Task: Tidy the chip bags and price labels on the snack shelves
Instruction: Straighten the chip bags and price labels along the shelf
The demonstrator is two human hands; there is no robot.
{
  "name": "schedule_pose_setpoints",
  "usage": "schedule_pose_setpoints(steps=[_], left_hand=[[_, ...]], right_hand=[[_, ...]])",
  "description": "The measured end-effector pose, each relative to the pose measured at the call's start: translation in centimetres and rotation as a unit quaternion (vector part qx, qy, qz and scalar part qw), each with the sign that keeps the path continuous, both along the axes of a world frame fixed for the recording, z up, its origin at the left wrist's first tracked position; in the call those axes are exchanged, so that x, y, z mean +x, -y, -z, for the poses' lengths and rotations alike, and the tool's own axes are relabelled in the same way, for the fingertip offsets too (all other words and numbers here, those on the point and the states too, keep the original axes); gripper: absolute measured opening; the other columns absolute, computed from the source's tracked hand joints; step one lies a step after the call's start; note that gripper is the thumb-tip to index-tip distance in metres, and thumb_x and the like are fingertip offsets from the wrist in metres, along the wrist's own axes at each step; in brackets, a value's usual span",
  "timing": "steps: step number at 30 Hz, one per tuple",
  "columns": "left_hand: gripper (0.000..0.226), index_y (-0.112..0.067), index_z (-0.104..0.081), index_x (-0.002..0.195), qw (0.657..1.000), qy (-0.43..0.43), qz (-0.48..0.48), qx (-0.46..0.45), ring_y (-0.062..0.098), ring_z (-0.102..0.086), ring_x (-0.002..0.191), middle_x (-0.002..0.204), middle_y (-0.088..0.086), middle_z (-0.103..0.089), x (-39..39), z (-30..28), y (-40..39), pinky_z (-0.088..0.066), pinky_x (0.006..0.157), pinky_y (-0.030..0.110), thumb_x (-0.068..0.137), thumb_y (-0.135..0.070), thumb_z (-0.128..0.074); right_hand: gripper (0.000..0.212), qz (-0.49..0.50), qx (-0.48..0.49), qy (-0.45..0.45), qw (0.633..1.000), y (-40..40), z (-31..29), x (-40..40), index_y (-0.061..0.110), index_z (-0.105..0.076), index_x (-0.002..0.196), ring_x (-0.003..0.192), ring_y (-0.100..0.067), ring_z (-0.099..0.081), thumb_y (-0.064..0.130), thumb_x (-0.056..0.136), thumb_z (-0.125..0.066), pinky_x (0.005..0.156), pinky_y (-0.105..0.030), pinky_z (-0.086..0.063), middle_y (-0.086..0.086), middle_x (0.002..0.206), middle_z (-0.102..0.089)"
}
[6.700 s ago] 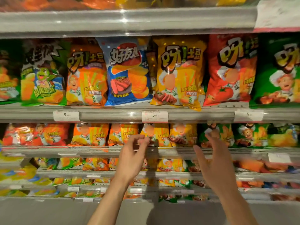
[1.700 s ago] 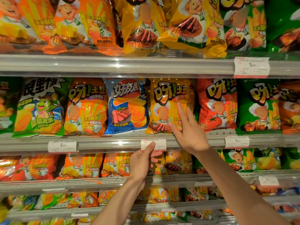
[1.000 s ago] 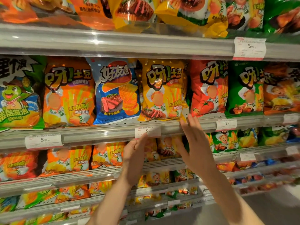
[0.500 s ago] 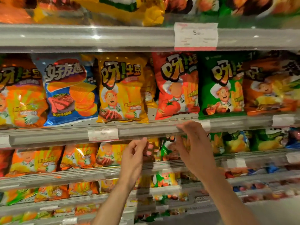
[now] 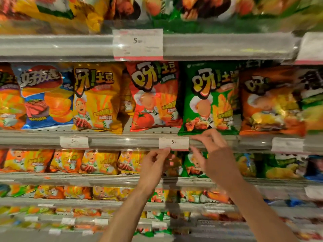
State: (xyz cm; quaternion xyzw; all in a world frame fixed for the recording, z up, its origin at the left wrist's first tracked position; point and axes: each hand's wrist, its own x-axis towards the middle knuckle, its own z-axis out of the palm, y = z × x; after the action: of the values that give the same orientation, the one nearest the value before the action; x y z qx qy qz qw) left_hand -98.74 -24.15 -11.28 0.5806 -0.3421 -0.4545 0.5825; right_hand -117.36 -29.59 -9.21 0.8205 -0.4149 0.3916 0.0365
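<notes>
A white price label (image 5: 173, 143) marked 5 sits in the clear rail of the middle shelf (image 5: 122, 141), below a red chip bag (image 5: 153, 96) and a green chip bag (image 5: 209, 100). My left hand (image 5: 153, 165) reaches up from below and pinches the label's lower left corner with thumb and fingertip. My right hand (image 5: 215, 154) holds the label's right end, with the index finger along the top of the rail and the thumb under it. The green bag's bottom edge hangs over the rail just above my right fingers.
On the same shelf stand a yellow bag (image 5: 97, 98), a blue bag (image 5: 45, 96) and an orange bag (image 5: 269, 102). Other price labels (image 5: 74, 142) (image 5: 138, 43) (image 5: 287, 144) sit on the rails. Lower shelves hold several small bags. The picture is blurred at the edges.
The view has swung right along the shelf. Both hands have moved right from the yellow bag's label and closed on the label under the red and green bags.
</notes>
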Motion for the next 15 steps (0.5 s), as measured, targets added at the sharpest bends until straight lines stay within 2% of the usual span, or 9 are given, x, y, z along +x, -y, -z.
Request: schedule_pose_setpoints(steps=[1, 3, 7, 12, 15], left_hand=[[0.034, 0.001, -0.075, 0.103, 1.000, -0.018, 0.010, 0.001, 0.015, -0.068, 0.070, 0.086, 0.006, -0.080, -0.34, -0.17, 0.11, -0.058, 0.063, 0.027, 0.097, -0.032, -0.067], [0.036, 0.002, -0.074, 0.105, 0.999, -0.041, 0.026, -0.002, 0.014, -0.064, 0.068, 0.084, 0.008, -0.077, -0.72, -0.41, 0.26, -0.052, 0.058, 0.022, 0.097, -0.033, -0.066], [0.043, 0.005, -0.073, 0.097, 0.996, -0.073, 0.041, -0.011, 0.017, -0.059, 0.068, 0.080, 0.011, -0.069, -0.44, -0.41, 0.60, -0.048, 0.063, 0.026, 0.093, -0.038, -0.069], [0.035, -0.008, -0.076, 0.074, 0.997, -0.070, 0.035, -0.023, 0.017, -0.057, 0.065, 0.071, 0.012, -0.063, -0.34, -0.33, 0.68, -0.045, 0.064, 0.028, 0.092, -0.038, -0.070], [0.036, -0.012, -0.073, 0.067, 0.997, -0.061, 0.035, -0.027, 0.017, -0.057, 0.065, 0.069, 0.012, -0.062, -0.35, -0.45, 0.53, -0.044, 0.063, 0.027, 0.093, -0.035, -0.069]], right_hand=[[0.027, -0.011, -0.003, 0.005, 1.000, 0.12, -0.03, -0.08, 0.013, -0.070, 0.113, 0.090, -0.023, -0.060, 0.020, 0.088, -0.076, 0.075, -0.032, -0.053, -0.005, 0.102, -0.056], [0.027, -0.017, -0.013, 0.008, 1.000, 0.31, -0.05, -0.01, 0.010, -0.070, 0.111, 0.089, -0.023, -0.060, 0.018, 0.087, -0.077, 0.075, -0.037, -0.056, -0.005, 0.100, -0.057], [0.026, -0.002, -0.006, -0.009, 1.000, 0.29, -0.22, 0.30, 0.013, -0.070, 0.110, 0.088, -0.020, -0.060, 0.022, 0.086, -0.077, 0.073, -0.036, -0.055, -0.002, 0.100, -0.059], [0.023, 0.008, 0.006, -0.024, 1.000, 0.03, -0.65, 0.56, 0.016, -0.068, 0.108, 0.087, -0.020, -0.062, 0.022, 0.086, -0.074, 0.074, -0.035, -0.053, 0.001, 0.096, -0.060], [0.024, 0.008, 0.015, -0.028, 0.999, -0.09, -0.84, 0.73, 0.018, -0.068, 0.108, 0.086, -0.019, -0.062, 0.022, 0.086, -0.074, 0.074, -0.037, -0.054, 0.002, 0.094, -0.060]])
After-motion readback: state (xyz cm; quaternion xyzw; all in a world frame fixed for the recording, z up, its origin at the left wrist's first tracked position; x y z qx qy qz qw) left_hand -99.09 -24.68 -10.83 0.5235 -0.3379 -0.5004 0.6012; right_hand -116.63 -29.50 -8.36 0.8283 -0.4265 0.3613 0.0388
